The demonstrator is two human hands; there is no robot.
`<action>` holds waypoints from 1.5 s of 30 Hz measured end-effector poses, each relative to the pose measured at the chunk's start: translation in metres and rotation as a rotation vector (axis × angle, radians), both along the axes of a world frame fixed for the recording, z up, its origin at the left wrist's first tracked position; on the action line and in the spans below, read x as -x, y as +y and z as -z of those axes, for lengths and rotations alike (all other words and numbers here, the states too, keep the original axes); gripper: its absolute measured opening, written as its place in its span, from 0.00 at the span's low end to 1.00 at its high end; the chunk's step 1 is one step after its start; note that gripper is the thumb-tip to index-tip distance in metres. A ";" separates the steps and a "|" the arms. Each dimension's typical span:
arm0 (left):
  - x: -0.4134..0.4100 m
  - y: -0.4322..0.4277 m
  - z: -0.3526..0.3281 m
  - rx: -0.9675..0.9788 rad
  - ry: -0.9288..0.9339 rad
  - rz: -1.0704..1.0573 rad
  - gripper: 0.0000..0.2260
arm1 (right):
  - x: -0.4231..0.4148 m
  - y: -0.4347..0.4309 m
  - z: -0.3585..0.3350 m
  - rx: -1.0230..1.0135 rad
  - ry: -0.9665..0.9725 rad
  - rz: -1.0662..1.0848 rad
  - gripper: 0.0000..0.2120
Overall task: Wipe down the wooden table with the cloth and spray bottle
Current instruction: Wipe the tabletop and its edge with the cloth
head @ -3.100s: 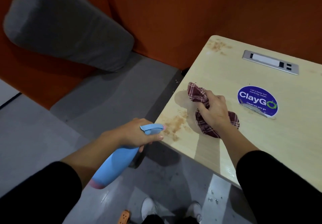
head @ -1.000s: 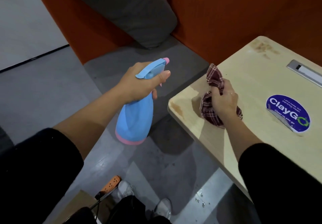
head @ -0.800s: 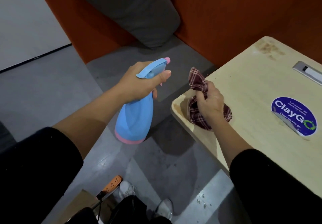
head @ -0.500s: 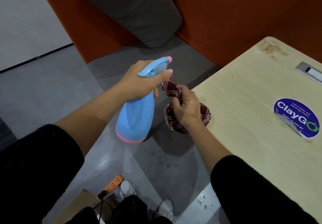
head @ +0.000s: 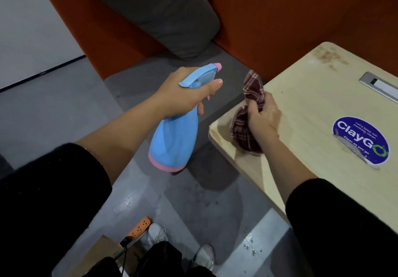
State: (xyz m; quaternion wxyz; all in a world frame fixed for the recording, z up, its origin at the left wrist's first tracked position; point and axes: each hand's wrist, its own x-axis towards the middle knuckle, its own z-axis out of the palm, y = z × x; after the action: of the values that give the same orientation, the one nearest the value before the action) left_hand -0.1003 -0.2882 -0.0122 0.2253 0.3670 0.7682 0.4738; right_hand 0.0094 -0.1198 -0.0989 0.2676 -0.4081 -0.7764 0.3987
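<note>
Right hand (head: 263, 121), one: was clenched round the bunched cloth (head: 245, 134), pressing it on the worktop (head: 312, 108) corner, at 9 o'clock of the sticker (head: 360, 139). Left hand (head: 183, 95), one: gripped the spray bottle (head: 174, 143) at its neck, in the air at 9 o'clock of the cloth. Cloth, one: soft, light, limp; best taken wadded in the palm. Bottle, one: stiff smooth plastic, weight probably moderate, its fill hidden. Stain patch (head: 329, 58), one: lay at 12 o'clock.
</note>
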 end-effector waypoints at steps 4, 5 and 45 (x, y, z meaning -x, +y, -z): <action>0.002 0.003 0.004 0.012 -0.003 0.002 0.13 | -0.007 -0.009 0.017 -0.122 -0.063 -0.071 0.16; 0.003 0.003 0.004 0.013 -0.004 0.001 0.12 | -0.005 -0.017 0.019 -0.145 -0.054 -0.097 0.17; 0.056 -0.019 0.009 0.032 -0.010 -0.035 0.12 | 0.061 0.002 0.004 -0.651 -0.906 -0.563 0.28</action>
State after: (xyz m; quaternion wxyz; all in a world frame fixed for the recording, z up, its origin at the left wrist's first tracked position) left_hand -0.1562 -0.3068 -0.0208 0.2265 0.3476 0.7808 0.4672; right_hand -0.0518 -0.1175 -0.1030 -0.0931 -0.2140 -0.9723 -0.0159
